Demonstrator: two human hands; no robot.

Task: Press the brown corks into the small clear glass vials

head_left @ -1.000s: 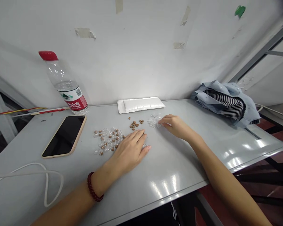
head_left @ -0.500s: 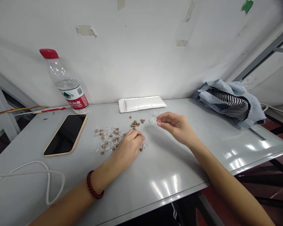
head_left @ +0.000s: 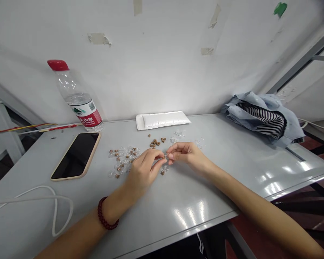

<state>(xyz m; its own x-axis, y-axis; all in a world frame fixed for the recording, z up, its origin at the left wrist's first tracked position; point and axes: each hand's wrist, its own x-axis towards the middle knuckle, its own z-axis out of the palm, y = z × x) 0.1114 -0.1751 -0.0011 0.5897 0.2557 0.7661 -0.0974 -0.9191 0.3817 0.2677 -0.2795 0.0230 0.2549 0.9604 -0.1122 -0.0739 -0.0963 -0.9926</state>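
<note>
My left hand [head_left: 145,168], with a dark red bead bracelet on its wrist, pinches a tiny brown cork [head_left: 163,157] between thumb and fingertips. Against it, my right hand [head_left: 185,154] is closed on a small clear glass bottle [head_left: 166,155], mostly hidden by the fingers. Just below the fingertips lies one corked bottle [head_left: 164,169]. A cluster of corked clear bottles [head_left: 122,160] spreads left of my left hand, which partly covers it. Loose corks [head_left: 154,142] sit beyond my hands. Clear bottles without corks [head_left: 177,136] lie behind my right hand.
A white padded packet [head_left: 163,120] lies by the wall. At left are a phone [head_left: 76,156], a water bottle [head_left: 82,104] with a red cap and a white cable [head_left: 55,201]. Bundled blue and striped cloth [head_left: 264,117] rests at right.
My right hand has moved left and toward me from the uncorked bottles, bringing one to my left hand. My left hand has lifted slightly and now shows a cork in its pinch.
</note>
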